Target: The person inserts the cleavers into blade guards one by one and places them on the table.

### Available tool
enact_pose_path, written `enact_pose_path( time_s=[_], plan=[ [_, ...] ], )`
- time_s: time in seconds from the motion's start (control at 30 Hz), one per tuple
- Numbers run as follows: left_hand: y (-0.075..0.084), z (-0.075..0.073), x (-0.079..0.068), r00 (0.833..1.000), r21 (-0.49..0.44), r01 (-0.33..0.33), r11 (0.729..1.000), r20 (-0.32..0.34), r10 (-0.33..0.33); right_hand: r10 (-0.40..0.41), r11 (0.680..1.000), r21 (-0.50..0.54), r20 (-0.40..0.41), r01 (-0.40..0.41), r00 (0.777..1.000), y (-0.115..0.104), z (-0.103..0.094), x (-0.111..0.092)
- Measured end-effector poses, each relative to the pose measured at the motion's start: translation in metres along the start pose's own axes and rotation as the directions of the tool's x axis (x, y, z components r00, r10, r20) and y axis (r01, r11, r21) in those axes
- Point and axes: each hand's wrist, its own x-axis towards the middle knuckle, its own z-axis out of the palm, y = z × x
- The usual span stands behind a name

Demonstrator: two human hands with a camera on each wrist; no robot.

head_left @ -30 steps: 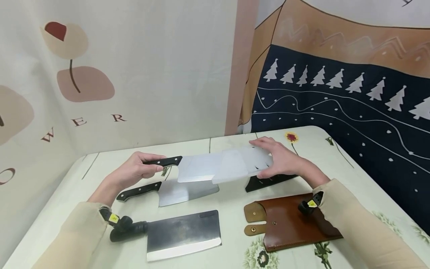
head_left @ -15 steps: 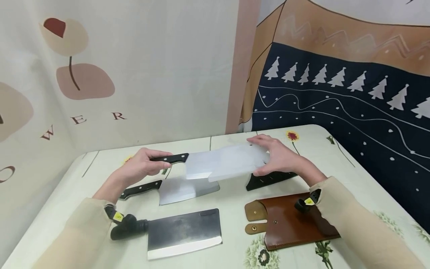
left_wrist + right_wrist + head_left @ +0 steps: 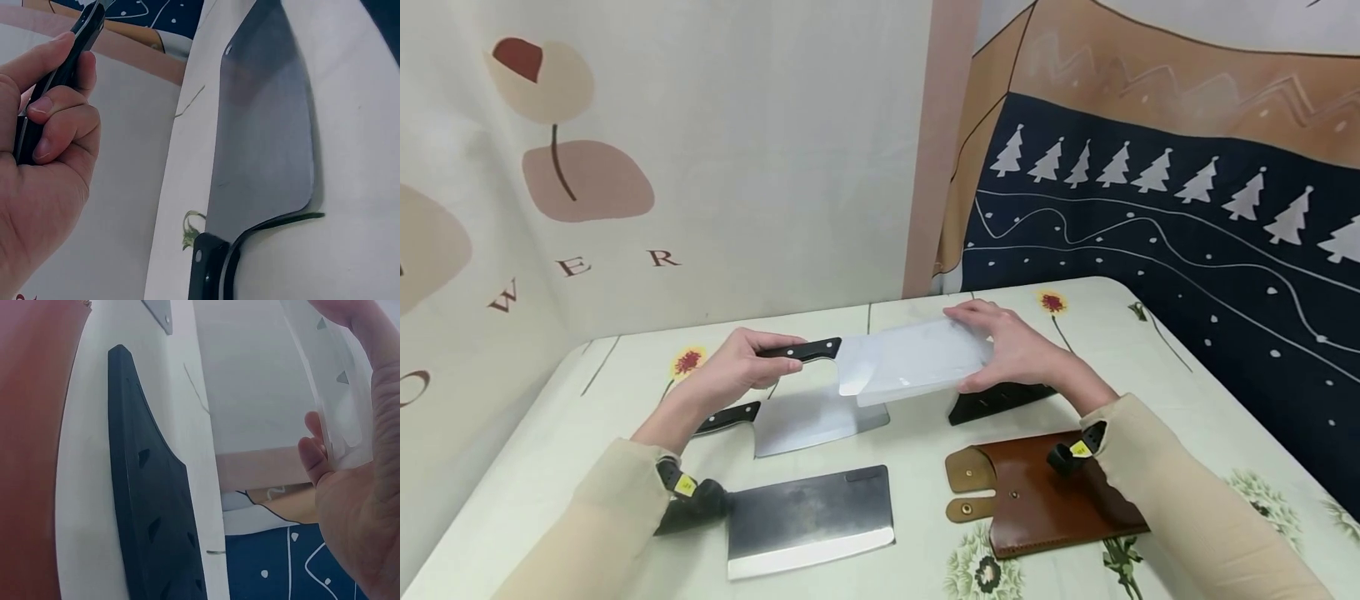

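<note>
In the curled fingers of the left hand (image 3: 748, 367), a cleaver (image 3: 848, 364) is being held by its handle (image 3: 818, 350), seemingly for safety; over the table's (image 3: 920, 467) far side, a translucent sheath (image 3: 917, 358) covering it is being gripped by the right hand (image 3: 1018, 354).

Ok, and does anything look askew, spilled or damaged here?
Nothing stands out: I see no spill or damage. The held cleaver sits mostly inside a translucent sheath; the farther resting cleaver and the nearer dark-bladed cleaver lie flat. The brown leather sheath has its straps unfastened, but that seems ordinary.
</note>
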Motion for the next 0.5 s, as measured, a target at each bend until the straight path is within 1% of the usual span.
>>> enact_pose_path(
  time_s=[0.27,0.5],
  plan=[
    [-0.002,0.007,-0.003,1.0,0.018,0.012,1.0,-0.017,-0.011,-0.005,1.0,0.011,-0.007,0.005,1.0,0.006,0.002,0.0],
    [-0.002,0.022,0.002,1.0,0.045,0.009,0.999,0.016,-0.009,0.004,0.999,0.041,-0.001,-0.004,1.0,0.003,0.008,0.005]
  ],
)
